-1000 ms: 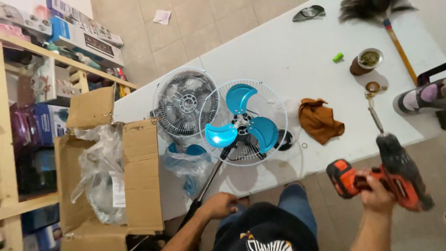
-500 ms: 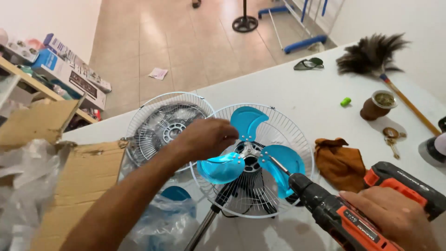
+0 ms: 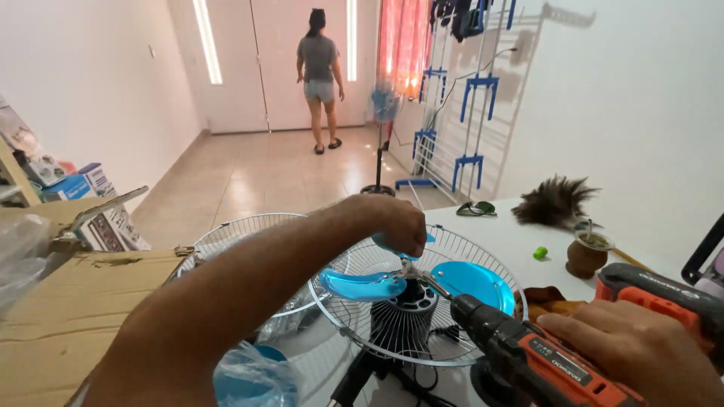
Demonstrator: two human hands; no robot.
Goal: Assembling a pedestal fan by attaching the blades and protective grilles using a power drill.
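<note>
The left hand grips a blue blade of the fan on the table. The right hand holds the drill, its bit seemingly at the hub.

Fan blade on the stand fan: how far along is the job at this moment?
Done: the blue blade sits on the motor hub inside the rear grille. In hand: the left hand grips the upper blade, while the right hand aims the orange drill with its bit at the hub. Left: the front grille lies apart on the table, unmounted.
</note>
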